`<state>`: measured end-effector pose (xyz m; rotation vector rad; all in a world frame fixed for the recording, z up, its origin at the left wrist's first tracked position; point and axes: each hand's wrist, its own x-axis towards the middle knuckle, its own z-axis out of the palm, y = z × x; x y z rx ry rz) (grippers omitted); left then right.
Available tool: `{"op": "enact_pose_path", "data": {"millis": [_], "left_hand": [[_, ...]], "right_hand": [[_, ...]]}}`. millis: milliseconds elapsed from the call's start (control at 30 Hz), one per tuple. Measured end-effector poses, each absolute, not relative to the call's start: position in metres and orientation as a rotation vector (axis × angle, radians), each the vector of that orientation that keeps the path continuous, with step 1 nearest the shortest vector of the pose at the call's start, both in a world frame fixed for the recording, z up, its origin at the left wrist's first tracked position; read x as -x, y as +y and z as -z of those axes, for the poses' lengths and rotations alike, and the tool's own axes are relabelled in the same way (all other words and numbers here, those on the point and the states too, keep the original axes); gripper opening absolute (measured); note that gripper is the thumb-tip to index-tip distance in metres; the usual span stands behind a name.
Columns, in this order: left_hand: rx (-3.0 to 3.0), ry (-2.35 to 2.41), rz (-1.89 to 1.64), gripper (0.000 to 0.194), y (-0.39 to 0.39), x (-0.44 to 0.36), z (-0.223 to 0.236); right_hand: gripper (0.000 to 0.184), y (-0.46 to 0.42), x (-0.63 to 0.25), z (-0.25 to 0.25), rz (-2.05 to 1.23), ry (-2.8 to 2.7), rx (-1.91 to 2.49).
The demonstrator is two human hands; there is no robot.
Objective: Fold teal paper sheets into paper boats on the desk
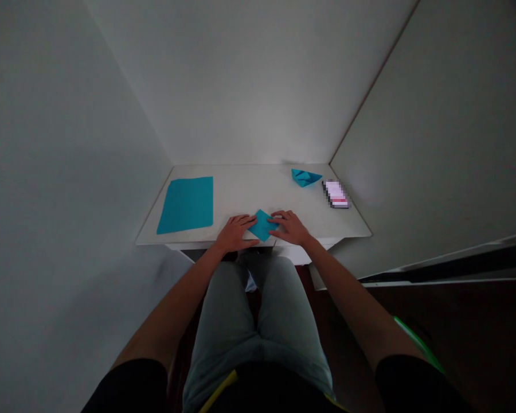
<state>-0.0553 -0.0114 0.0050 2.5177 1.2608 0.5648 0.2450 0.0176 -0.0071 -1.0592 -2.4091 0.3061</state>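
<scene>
Folded paper (pixel 263 225) lies diamond-shaped; it is bright blue.

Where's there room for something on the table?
Between the big sheet and paper boat; a smaller patch between the right hand and phone. It's crowded front-middle, where the left hand and right hand touch the folded paper.

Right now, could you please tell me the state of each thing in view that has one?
Small blue paper: folded, diamond-shaped
Left hand: open, touching its left side
Right hand: open, touching its right side
Large blue paper: spread flat
Blue paper boat: folded
Phone: screen lit
</scene>
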Motion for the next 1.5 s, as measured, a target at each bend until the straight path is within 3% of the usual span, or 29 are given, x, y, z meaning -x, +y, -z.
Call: {"op": "enact_pose_path", "data": {"millis": [67,167,233,400,533,667,967,1200,1333,1500], "left_hand": [[-2.517,1.221,-0.576,0.066,-0.016,0.057,-0.005],[-2.434,1.194,-0.660,0.033,-0.020,0.054,-0.006],[-2.296,1.233,-0.749,0.023,-0.018,0.049,-0.009],[-1.836,1.335,-1.003,0.042,0.002,0.037,-0.023],[-1.664,1.317,-1.053,0.040,0.017,0.027,-0.023],[-1.624,1.371,-0.995,0.037,0.019,0.021,-0.009],[-1.577,1.135,-0.975,0.048,0.023,0.035,0.005],[-1.722,1.095,-0.958,0.024,0.021,0.034,-0.002],[-1.783,1.124,-0.927,0.023,0.019,0.032,-0.006],[-1.741,1.182,-0.917,0.026,0.017,0.028,-0.001]], "right_hand": [[0.053,0.020,-0.247,0.006,-0.385,-2.356,1.048],[0.056,0.023,-0.250,0.006,-0.511,-2.192,1.084],[0.058,0.025,-0.251,0.006,-0.593,-2.102,1.086],[0.065,0.025,-0.249,0.006,-0.787,-1.928,1.076],[0.064,0.024,-0.247,0.007,-0.881,-1.898,1.114],[0.050,0.028,-0.247,0.013,-0.937,-1.818,1.195],[0.039,0.036,-0.247,0.020,-0.973,-1.720,1.144],[0.035,0.036,-0.250,0.018,-0.973,-1.748,1.133],[0.026,0.037,-0.251,0.020,-1.011,-1.754,1.168],[0.030,0.037,-0.252,0.019,-0.991,-1.762,1.205]]}}
